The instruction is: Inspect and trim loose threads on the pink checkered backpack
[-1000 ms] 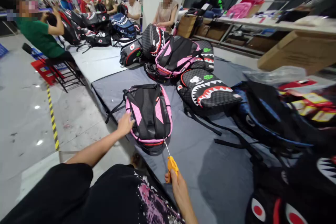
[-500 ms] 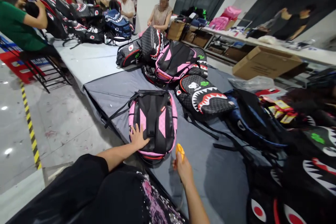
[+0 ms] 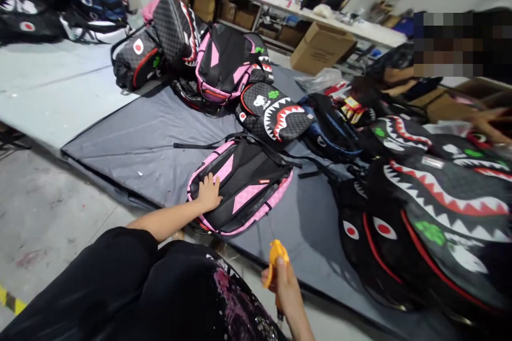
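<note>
Orange tool's [image 3: 276, 256] blade hidden behind fist.

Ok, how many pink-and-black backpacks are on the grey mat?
2. The near backpack lies under the left hand on the grey mat; the far backpack sits further back among shark-mouth bags. More may be hidden.

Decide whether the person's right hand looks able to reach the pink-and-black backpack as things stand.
Probably yes: the right hand, gripping an orange tool, is close to the pink-and-black backpack, with only bare mat between.
</note>
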The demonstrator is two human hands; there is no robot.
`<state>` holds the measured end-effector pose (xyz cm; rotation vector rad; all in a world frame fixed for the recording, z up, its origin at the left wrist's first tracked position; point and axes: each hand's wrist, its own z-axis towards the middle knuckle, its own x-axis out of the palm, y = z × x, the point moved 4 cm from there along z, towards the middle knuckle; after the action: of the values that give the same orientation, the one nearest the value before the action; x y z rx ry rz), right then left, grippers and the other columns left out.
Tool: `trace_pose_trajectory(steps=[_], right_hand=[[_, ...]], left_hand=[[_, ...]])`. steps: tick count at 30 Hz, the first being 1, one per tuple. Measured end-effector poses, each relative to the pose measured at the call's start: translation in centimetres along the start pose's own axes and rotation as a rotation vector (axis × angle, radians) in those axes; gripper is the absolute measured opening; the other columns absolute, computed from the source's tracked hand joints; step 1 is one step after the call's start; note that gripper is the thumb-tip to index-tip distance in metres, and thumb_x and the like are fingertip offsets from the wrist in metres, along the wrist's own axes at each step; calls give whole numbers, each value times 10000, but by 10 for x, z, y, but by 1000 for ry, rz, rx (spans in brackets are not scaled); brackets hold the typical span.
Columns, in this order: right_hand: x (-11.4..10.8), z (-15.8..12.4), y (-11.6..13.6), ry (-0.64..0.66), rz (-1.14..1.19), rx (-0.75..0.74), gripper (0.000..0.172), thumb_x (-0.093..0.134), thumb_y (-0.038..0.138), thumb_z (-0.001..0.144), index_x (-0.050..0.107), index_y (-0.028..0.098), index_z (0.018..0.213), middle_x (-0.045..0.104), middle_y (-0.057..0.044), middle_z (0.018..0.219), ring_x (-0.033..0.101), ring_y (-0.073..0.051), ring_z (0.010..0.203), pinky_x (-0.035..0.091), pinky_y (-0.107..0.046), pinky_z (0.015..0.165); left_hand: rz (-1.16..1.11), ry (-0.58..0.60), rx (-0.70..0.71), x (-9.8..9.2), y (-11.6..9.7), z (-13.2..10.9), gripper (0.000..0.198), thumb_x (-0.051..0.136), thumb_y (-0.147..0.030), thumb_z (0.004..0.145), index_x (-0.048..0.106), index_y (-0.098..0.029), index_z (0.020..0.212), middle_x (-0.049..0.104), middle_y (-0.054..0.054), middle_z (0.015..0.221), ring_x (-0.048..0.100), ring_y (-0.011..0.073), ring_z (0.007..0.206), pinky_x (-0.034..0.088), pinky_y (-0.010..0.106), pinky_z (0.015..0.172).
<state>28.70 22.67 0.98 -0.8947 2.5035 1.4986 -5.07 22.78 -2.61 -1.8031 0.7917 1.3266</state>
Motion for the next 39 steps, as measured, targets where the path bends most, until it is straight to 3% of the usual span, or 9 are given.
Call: trace_pose_trajectory(steps=[2,5,10,14,21,26,31,39], right_hand=[[-15,1,12,-58,106,-14,621,438,732,832,484,204,1155,640,-6,684,643,-218,589,548,-354,580],[-19,11,45,-15,74,-85,601,428,718,849,498,198,1142,652,-27,778,653,-211,648,567,-360,668],[15,51,124,134,-528,-269,594,262,626,956,518,208,1291,657,-38,752,658,-223,682,519,-352,699],[43,96,170,127,-1050,-329,531,216,544,1005,534,215,1274,710,-127,989,682,-287,935,482,-373,786],[62,156,229,78,-1299,-447,508,222,503,1020,546,168,1223,697,-181,1079,657,-318,1048,471,-372,817],[63,165,239,168,-1385,-446,495,247,504,1017,562,164,1190,689,-179,1112,651,-325,1065,475,-374,809],[65,168,243,106,-1418,-446,484,259,490,1022,549,159,1223,698,-175,1084,661,-298,1045,473,-352,816],[71,166,242,132,-1428,-442,481,264,502,1019,547,163,1210,695,-177,1078,662,-319,1044,481,-376,819]], left_hand=[[-35,-20,11,4,-8,-5,837,662,-463,834,311,-108,1507,292,251,1542,377,367,1327,409,462,1013],[-40,-57,60,7,-6,-7,724,624,-410,881,344,-162,1500,323,221,1532,373,345,1322,406,432,1007],[41,-38,63,10,-9,-14,637,576,-376,920,365,-227,1503,332,221,1531,424,339,1274,416,428,948],[71,-31,33,14,-17,-24,627,542,-392,937,348,-237,1513,331,214,1535,431,338,1253,407,432,930],[42,10,21,20,-17,-25,642,550,-395,931,339,-237,1517,312,204,1548,412,344,1271,395,433,940],[-23,20,13,22,-16,-24,614,514,-387,944,343,-241,1515,292,184,1565,392,350,1289,381,449,966],[-88,38,1,23,-17,-25,610,497,-378,950,328,-248,1521,260,168,1583,364,356,1318,350,466,1010],[-38,48,14,22,-17,-25,623,527,-378,942,336,-233,1517,279,194,1570,380,352,1306,369,456,985]])
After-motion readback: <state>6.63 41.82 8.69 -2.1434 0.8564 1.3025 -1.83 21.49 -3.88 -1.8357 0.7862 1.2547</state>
